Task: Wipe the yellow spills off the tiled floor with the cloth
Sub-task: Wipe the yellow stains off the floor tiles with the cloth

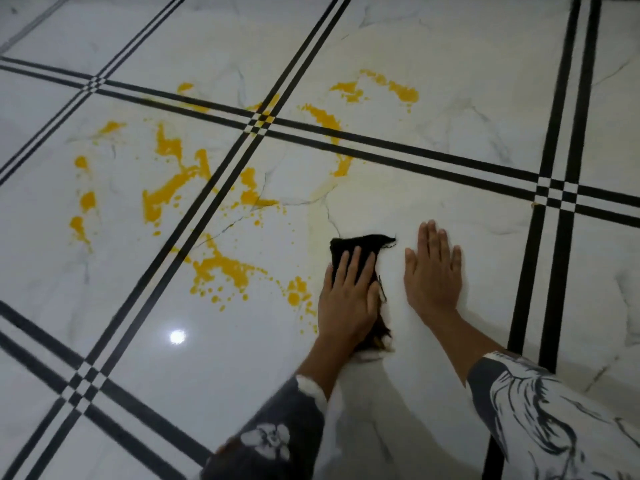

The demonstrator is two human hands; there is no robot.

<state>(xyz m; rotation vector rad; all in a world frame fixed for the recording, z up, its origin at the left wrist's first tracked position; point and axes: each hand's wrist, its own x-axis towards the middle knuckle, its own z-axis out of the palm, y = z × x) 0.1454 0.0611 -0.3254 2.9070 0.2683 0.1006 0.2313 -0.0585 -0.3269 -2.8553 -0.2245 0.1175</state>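
Head view: the black cloth (358,243) lies flat on the white tiled floor (450,133), low and a little right of centre; the left hand (346,301) presses down on it with straight, slightly spread fingers (353,263), nothing curled round the fabric; the cloth's far edge shows beyond the fingertips and a frayed end pokes out beside the wrist. The right hand (433,271) rests palm-down on bare tile just to the right of the cloth, fingers straight and together, holding nothing (it does not touch the cloth).

The yellow spills (166,188) lie to the left of and beyond the hands; the nearest blobs (294,296) sit just beside the left hand's outer edge, a broader splash (221,268) is further left, and curved streaks (398,88) lie well beyond the cloth; a faint yellowish film (320,194) arcs over the tile just beyond the cloth.

Paired black lines (239,161) cross the floor and run through the spills; a bright glare spot (177,337) shines on the tile near the left forearm; dark sleeves (277,441) with a white pattern cover both forearms at the bottom of the frame.
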